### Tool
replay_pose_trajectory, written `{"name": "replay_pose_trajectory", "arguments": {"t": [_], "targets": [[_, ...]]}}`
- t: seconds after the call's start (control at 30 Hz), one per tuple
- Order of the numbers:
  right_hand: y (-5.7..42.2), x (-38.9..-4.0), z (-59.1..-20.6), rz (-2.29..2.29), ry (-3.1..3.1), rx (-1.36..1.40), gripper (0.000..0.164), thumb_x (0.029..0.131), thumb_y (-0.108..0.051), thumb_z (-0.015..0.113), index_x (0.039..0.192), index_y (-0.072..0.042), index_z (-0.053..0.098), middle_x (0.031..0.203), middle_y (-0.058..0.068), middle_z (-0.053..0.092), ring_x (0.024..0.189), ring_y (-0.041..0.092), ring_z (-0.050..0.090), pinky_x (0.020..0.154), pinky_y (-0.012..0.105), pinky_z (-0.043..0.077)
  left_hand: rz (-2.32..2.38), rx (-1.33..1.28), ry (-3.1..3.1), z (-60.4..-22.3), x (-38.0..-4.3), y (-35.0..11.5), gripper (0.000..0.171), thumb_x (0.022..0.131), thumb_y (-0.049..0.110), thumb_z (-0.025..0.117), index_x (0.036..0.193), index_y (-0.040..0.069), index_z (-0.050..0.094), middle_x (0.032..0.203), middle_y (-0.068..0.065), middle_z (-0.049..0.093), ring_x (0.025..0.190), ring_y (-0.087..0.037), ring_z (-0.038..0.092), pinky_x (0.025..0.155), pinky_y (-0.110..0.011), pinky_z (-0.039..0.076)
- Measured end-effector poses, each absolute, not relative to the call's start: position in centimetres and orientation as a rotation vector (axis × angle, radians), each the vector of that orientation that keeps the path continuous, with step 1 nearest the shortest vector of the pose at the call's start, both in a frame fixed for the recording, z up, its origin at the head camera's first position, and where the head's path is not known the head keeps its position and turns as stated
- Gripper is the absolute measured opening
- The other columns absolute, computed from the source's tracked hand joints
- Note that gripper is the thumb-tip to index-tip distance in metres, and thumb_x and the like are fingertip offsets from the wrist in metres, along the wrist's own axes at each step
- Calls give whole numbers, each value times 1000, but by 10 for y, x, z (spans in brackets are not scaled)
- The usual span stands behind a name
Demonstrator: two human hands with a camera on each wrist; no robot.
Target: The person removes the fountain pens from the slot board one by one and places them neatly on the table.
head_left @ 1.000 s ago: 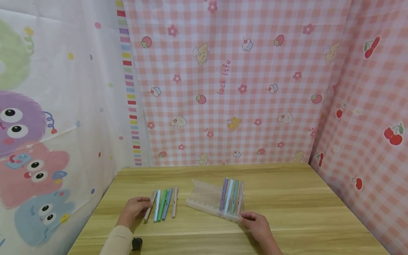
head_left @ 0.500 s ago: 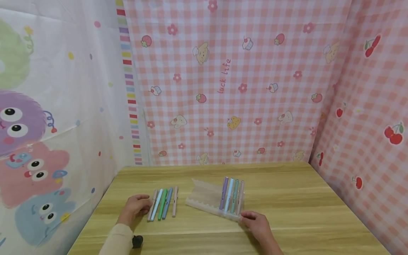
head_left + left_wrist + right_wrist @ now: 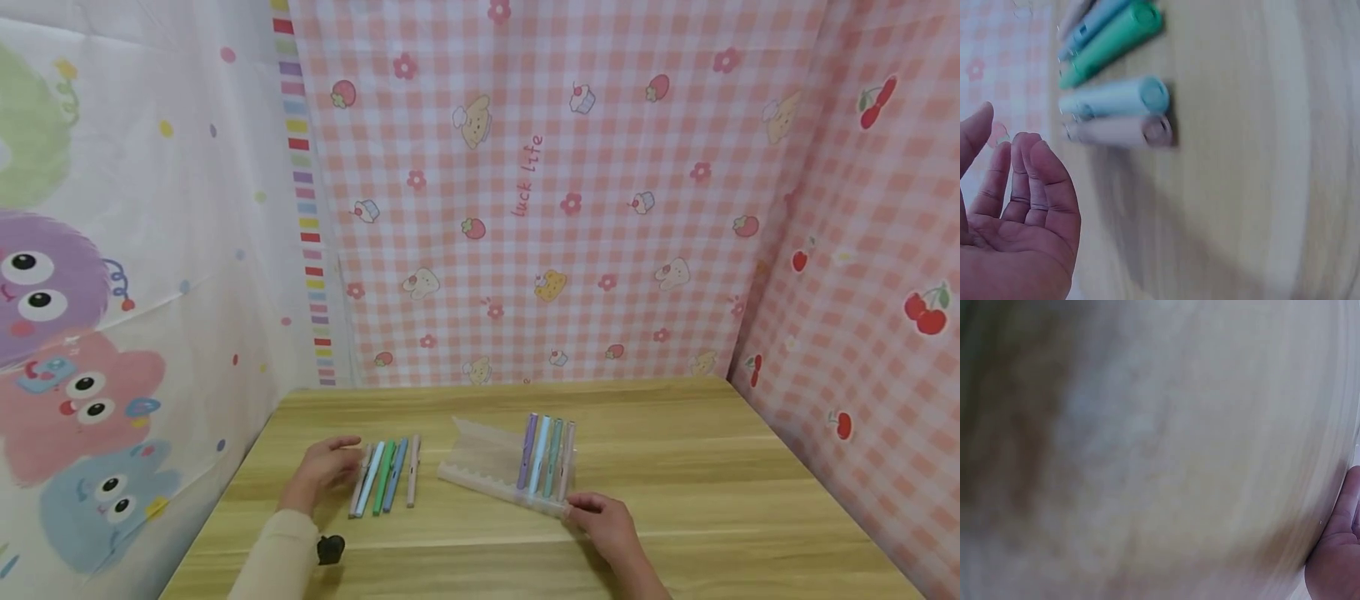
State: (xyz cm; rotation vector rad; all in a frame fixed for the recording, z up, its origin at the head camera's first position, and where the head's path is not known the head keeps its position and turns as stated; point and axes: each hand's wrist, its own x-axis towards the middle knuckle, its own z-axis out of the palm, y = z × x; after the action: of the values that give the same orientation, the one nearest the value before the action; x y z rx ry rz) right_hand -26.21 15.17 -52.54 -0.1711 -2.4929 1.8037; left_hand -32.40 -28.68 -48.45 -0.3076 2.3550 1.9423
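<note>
My left hand (image 3: 324, 468) hovers just left of a row of capped pens, its fingers loosely bent and holding nothing. In the left wrist view, a gap separates its fingertips from the nearest taupe pen (image 3: 1119, 131). Beside that lie a light blue pen (image 3: 370, 479), a green pen (image 3: 384, 477), a blue pen (image 3: 396, 475) and, slightly apart, another taupe pen (image 3: 413, 472). My right hand (image 3: 606, 523) pinches the near right corner of a clear notched pen case (image 3: 480, 454). In its right part rest a purple pen (image 3: 528, 450), light blue, teal and taupe pens.
The wooden table (image 3: 697, 467) meets a pink checked cloth (image 3: 615, 167) at the back, with printed cloths on both sides. A small black object (image 3: 330, 549) sits by the left sleeve (image 3: 277, 554). The case's left slots hold no pens.
My left hand straightened the leftmost taupe pen against the light blue one, then let go and lifted slightly away. My right hand has stayed at the case corner.
</note>
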Motion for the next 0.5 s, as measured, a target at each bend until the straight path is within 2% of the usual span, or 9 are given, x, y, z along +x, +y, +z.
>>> {"name": "replay_pose_trajectory", "arguments": {"t": [0.13, 0.33, 0.5], "targets": [[152, -261, -525, 1810, -2492, -174, 17, 85, -4, 74, 99, 6, 73, 91, 10, 71, 80, 15, 59, 71, 29, 50, 1937, -272, 2361, -481, -329, -272, 53, 94, 10, 66, 141, -8, 47, 114, -16, 66, 99, -25, 61, 80, -33, 54], [152, -262, -525, 1783, -2531, -203, 18, 86, -6, 74, 101, 4, 74, 95, 10, 71, 84, 17, 60, 72, 30, 50, 1986, -208, 2354, -474, -333, -247, 48, 94, 4, 63, 139, -8, 49, 117, -21, 65, 92, -22, 61, 87, -42, 54], [153, -264, -526, 1782, -2539, -208, 18, 86, -7, 74, 102, 2, 74, 95, 9, 71, 85, 17, 60, 72, 31, 51, 2049, -129, 2312, -469, -335, -226, 46, 93, 2, 62, 136, -10, 51, 120, -24, 62, 97, -24, 62, 91, -46, 52]]}}
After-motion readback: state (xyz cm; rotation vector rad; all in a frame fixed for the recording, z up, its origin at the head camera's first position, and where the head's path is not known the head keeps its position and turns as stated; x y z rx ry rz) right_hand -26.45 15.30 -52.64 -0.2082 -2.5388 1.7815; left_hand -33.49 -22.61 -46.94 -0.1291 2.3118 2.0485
